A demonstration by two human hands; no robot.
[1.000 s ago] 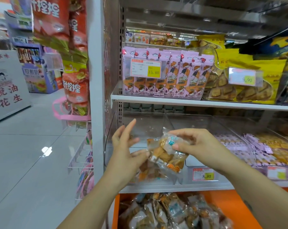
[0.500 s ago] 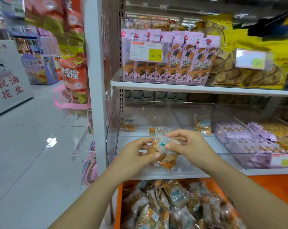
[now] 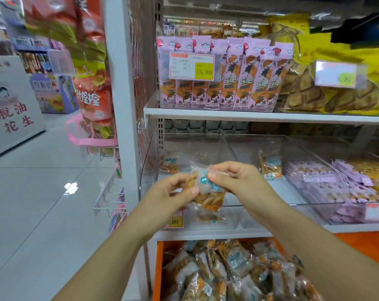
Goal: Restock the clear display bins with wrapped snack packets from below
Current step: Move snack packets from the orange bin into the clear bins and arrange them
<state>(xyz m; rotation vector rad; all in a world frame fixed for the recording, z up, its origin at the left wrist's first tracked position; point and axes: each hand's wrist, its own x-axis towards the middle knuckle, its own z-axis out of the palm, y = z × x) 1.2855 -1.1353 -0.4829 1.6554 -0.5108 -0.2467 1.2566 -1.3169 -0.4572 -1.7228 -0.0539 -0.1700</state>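
Both hands hold one clear-wrapped snack packet (image 3: 208,192) with a blue label, in front of the left clear display bin (image 3: 153,153). My left hand (image 3: 173,192) pinches its left edge between thumb and fingers. Its top right is pinched by my right hand (image 3: 236,181). One packet (image 3: 169,162) leans at the back left of that bin. Another packet (image 3: 270,165) stands in the middle clear bin (image 3: 292,146). Below the shelf, an orange compartment (image 3: 159,257) holds a heap of several like packets (image 3: 234,272).
A bin on the right (image 3: 336,185) is filled with purple-wrapped snacks. The upper shelf (image 3: 249,117) carries pink snack boxes and yellow bags. A white upright post (image 3: 125,105) stands left of the bins, with hanging bags and a wire rack (image 3: 110,196) beside it. Tiled aisle floor lies left.
The view has tilted down a little, so the bins and lower heap show more. Both hands keep the packet and have shifted slightly, with the left fingers now curled onto it.
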